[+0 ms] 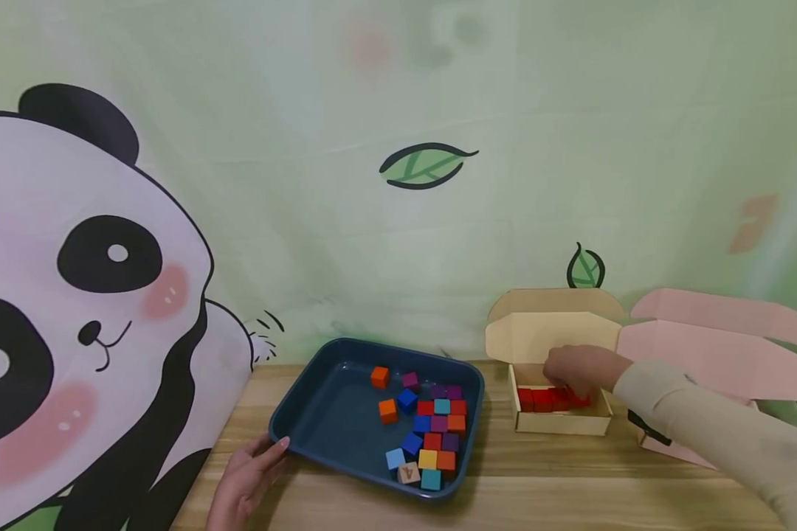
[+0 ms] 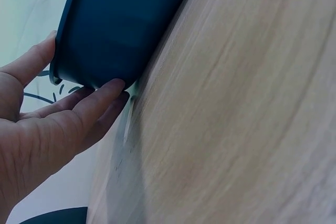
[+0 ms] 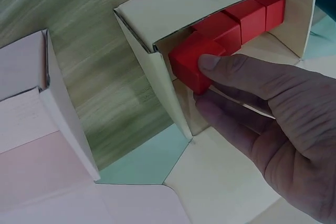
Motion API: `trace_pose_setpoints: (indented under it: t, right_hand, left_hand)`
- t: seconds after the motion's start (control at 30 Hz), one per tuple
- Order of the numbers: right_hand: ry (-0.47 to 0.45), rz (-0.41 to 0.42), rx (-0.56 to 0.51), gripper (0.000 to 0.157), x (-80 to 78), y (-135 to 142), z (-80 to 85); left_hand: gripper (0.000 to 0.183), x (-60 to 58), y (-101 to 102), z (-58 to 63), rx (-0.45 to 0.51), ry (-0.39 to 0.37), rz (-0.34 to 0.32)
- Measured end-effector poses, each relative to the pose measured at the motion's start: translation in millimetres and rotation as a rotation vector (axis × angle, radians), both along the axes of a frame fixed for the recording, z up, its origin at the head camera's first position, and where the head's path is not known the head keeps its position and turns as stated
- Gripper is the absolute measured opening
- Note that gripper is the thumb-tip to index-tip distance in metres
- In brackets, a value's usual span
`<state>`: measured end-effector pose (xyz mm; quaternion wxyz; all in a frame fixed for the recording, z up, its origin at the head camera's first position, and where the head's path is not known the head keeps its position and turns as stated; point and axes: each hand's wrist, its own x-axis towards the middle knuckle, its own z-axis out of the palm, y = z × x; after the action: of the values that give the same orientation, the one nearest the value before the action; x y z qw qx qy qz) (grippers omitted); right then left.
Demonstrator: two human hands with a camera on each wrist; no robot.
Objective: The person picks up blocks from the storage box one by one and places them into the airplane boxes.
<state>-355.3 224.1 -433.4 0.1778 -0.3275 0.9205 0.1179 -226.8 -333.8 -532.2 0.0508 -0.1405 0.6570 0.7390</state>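
Note:
My right hand [image 1: 574, 372] reaches down into a small cream cardboard box [image 1: 561, 424]. In the right wrist view its thumb and fingers pinch a red cube [image 3: 191, 62] at the end of a row of red cubes [image 3: 247, 19] along the box wall. My left hand [image 1: 247, 476] is at the near left corner of a dark blue tray [image 1: 345, 461]. The left wrist view shows the thumb at the tray's rim [image 2: 63, 30] and the fingers under that corner. Loose cubes of several colours, among them a wooden one with a marking [image 1: 408, 473], lie in the tray's right half.
A pink cardboard box [image 1: 711, 361] with its lid raised stands right of the cream box, partly behind my right sleeve [image 1: 724, 435]. A dark object [image 1: 647, 426] shows beside it. Behind the wooden table [image 1: 518, 487] hangs a green cloth with a panda print [image 1: 93, 295].

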Motion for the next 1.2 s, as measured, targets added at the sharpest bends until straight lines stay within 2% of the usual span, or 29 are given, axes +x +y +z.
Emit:
trace_pose_setpoints:
  t: [0.1,0.43,0.6,0.77,0.9,1.03,1.2]
  right_hand:
    - [0.004,0.0,-0.013,0.031,1.3,1,-2.5]
    - [-0.049,-0.084,-0.095,0.037,6.5,8,-11.7]
    - [-0.078,-0.088,-0.132,0.035,7.2,12,-18.2]
    - [0.04,0.012,-0.112,0.023,11.0,5,-13.0]
    - [0.131,0.123,-0.178,0.012,15.1,-15,-3.9]
    - [0.147,0.195,-0.244,0.013,16.2,-50,5.3]
    - [0.13,0.245,-0.239,0.015,14.4,-102,9.7]
  left_hand:
    - [0.081,-0.2,1,-0.4,0.002,-0.01,0.003]
    - [0.082,-1.4,4,-2.3,-0.014,-0.015,-0.006]
    - [0.082,-2.9,5,-4.4,-0.012,-0.019,-0.007]
    - [0.083,-2.9,6,-4.2,-0.012,-0.027,-0.006]
    - [0.085,-2.0,5,-2.7,-0.019,-0.031,-0.013]
    - [0.085,-1.2,2,-1.0,-0.019,-0.032,-0.01]
    - [0.083,-1.6,1,-0.7,-0.023,-0.031,-0.008]
